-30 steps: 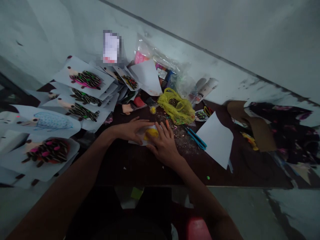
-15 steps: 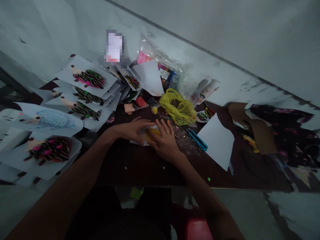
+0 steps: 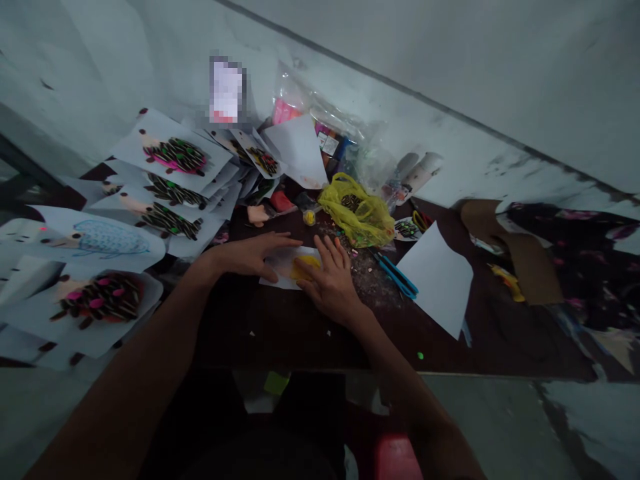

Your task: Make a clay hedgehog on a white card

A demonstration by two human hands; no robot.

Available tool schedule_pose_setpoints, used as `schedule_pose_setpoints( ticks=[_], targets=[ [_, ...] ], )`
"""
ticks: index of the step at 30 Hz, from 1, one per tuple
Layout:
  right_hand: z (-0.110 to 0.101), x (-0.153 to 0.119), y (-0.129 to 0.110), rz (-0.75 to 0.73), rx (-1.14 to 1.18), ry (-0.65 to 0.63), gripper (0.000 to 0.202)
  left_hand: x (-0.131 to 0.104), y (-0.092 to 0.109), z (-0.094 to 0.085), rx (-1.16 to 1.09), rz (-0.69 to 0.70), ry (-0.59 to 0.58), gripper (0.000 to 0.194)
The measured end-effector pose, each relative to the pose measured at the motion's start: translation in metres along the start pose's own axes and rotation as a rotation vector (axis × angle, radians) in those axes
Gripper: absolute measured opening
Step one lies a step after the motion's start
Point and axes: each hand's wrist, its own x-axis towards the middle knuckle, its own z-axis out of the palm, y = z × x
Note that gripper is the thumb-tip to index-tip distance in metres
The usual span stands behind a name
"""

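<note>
A small white sheet of paper (image 3: 277,277) lies on the dark table in front of me, with a flat yellow piece (image 3: 301,267), like modelling clay, on its right part. My right hand (image 3: 330,280) rests with fingers apart over the right end of the sheet, its thumb on or by the yellow piece. At the left end is my left hand (image 3: 247,257), fingers stretched out and thumb spread along the sheet's edge. A small round tub with yellow in it (image 3: 309,217) stands just beyond the sheet.
Paper sheets with hedgehog pictures (image 3: 175,157) are piled at the left. A yellow plastic bag (image 3: 367,223) holds dark striped bits. To the right lie blue-handled scissors (image 3: 397,275) and a white sheet (image 3: 440,280). Pinkish clay (image 3: 257,215) sits at the back, and dark floral cloth (image 3: 590,267) far right.
My left hand has drawn away to the left, uncovering more of the small sheet and the yellow piece. My right hand stays nearly in place.
</note>
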Motion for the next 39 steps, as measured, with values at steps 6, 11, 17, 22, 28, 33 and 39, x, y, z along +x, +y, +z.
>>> schedule_pose_setpoints(
  ticks=[6,11,17,22,28,33,39],
  targets=[
    [0.002,-0.004,-0.002,-0.001,-0.001,0.002,0.041,-0.001,0.006,0.000,0.000,-0.004,0.010,0.091],
    [0.004,-0.005,-0.003,0.005,-0.005,-0.006,0.044,-0.002,0.002,0.002,0.014,0.012,0.031,0.089],
    [0.001,-0.008,-0.002,0.008,0.009,0.029,0.035,-0.001,-0.002,0.002,0.016,0.013,0.008,0.088],
    [0.003,-0.010,-0.003,0.009,0.011,0.006,0.034,-0.002,-0.002,-0.001,0.019,0.038,0.002,0.090],
    [0.005,-0.010,-0.002,0.016,0.029,0.023,0.033,-0.008,0.001,-0.009,0.055,-0.011,0.006,0.084],
    [0.005,-0.011,0.002,0.021,0.033,0.063,0.036,-0.008,0.005,-0.012,0.058,-0.047,0.014,0.079],
    [0.002,-0.002,0.002,0.042,0.017,0.060,0.032,-0.007,0.002,-0.012,0.065,-0.025,0.016,0.081]
  ],
)
